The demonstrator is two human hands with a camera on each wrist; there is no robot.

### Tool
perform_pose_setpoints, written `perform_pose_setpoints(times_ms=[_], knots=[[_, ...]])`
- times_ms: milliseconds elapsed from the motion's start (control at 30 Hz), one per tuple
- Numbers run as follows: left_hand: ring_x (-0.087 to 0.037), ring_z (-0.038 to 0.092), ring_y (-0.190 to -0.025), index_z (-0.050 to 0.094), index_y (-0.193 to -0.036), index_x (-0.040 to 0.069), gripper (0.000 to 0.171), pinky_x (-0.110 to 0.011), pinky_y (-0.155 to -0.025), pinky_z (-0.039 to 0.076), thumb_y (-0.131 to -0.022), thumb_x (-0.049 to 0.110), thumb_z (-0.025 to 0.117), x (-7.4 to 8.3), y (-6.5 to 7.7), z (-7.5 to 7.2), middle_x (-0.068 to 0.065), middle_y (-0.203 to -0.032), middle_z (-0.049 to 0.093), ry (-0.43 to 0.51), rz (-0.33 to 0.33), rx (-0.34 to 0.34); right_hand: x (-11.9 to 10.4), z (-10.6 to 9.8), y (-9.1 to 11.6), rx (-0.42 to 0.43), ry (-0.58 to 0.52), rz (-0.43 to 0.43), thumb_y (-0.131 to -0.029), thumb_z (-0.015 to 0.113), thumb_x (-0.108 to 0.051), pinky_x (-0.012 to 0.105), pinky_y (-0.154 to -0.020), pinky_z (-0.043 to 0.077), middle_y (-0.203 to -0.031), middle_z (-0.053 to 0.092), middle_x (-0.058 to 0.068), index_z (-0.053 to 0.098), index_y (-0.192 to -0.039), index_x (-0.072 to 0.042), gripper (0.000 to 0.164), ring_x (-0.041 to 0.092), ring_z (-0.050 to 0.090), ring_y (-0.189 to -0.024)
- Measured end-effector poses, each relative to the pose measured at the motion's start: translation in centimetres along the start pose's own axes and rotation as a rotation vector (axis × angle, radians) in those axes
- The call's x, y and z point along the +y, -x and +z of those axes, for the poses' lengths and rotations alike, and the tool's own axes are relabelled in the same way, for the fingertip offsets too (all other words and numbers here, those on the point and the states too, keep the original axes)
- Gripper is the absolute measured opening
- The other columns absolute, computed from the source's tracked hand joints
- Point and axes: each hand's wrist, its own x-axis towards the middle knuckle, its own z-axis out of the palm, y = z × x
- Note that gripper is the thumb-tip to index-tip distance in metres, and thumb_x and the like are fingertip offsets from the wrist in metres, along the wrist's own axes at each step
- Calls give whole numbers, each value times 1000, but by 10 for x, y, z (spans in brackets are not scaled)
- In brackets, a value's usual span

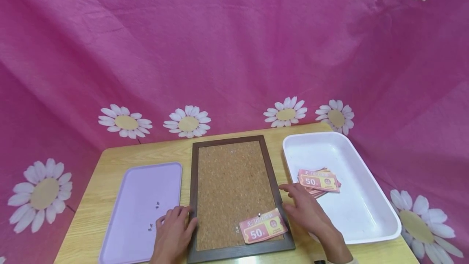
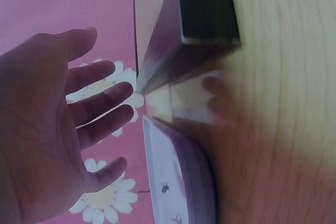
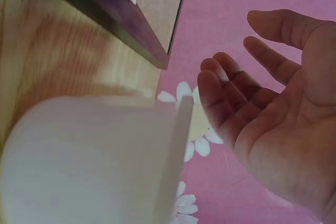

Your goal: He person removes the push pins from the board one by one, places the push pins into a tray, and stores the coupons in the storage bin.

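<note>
A framed corkboard (image 1: 231,182) lies on the table. On its lower right corner sits a pink 50 coupon (image 1: 261,228), slightly tilted, with a small shiny pin-like piece (image 1: 259,215) at its top edge. My left hand (image 1: 173,231) is by the frame's left side, fingers spread and holding nothing in the left wrist view. Close to the frame's right side is my right hand (image 1: 305,209), with loosely bent fingers and nothing held. Whether either hand touches the frame I cannot tell. A stack of similar coupons (image 1: 318,180) lies in the white tub (image 1: 360,215).
Left of the board is a purple tray (image 1: 133,199) bearing small dark pieces (image 1: 157,205), too small to identify. The wooden table (image 1: 146,154) backs onto a pink cloth (image 1: 234,60) with daisies. The white tub's raised walls stand to the right.
</note>
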Motion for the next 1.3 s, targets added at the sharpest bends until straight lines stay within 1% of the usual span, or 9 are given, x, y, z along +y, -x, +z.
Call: perform_pose_setpoints(times_ms=[100,267,400,467,667,800,900,1067,1300], knots=[[-27,53,-113,64,-119,20,36,-62,-99,31,-90,42,60,6,-2,1,-5,-119,62,7,4,-11,-3,4,1,3,-14,-5,-82,67,-12,40,-79,51,-116,61,4,60,-126,-20,45,22,62,-102],[-26,55,-110,66,-115,19,33,-60,-97,33,-91,41,60,13,-3,5,-3,-115,63,16,59,53,-7,11,4,32,-28,-41,-80,68,-10,36,-77,52,-113,61,1,62,-124,-18,45,22,65,-96],[-23,55,-109,66,-114,21,31,-59,-97,33,-91,41,60,20,-5,7,-1,-114,63,26,76,44,-9,16,5,43,-36,-48,-79,69,-8,28,-70,48,-111,61,3,62,-122,-17,45,18,61,-86],[-23,55,-109,66,-114,21,31,-58,-97,34,-91,41,60,22,-6,8,-1,-115,62,26,86,34,-10,19,5,45,-24,-47,-78,71,-10,27,-68,45,-111,61,3,62,-122,-16,45,16,57,-83],[-23,55,-106,66,-114,22,31,-57,-96,35,-90,41,61,27,-5,11,0,-112,62,7,100,38,-9,29,9,74,0,-37,-78,72,-10,33,-75,48,-110,61,1,64,-120,-15,43,14,56,-90],[-21,55,-104,67,-112,23,29,-57,-95,35,-89,40,63,31,-4,14,2,-110,63,19,109,49,-8,34,12,59,-9,-8,-80,72,-10,34,-79,48,-110,60,1,65,-118,-16,39,14,56,-95],[-20,56,-104,67,-110,23,26,-57,-95,36,-89,38,63,35,-4,15,3,-109,64,14,136,58,-8,36,13,43,-22,1,-80,71,-9,38,-85,49,-112,60,2,65,-118,-15,39,15,58,-102],[-19,58,-103,69,-103,24,20,-53,-92,37,-88,35,63,46,-4,16,4,-105,65,-5,184,84,-6,42,12,24,-8,-25,-79,70,-7,41,-91,48,-112,61,2,63,-118,-14,40,18,58,-107],[-19,57,-105,70,-99,23,17,-51,-92,36,-87,33,63,64,-7,16,5,-101,65,16,221,15,-8,49,11,-2,22,-45,-75,66,-5,42,-91,47,-111,63,3,63,-116,-15,42,23,60,-105]])
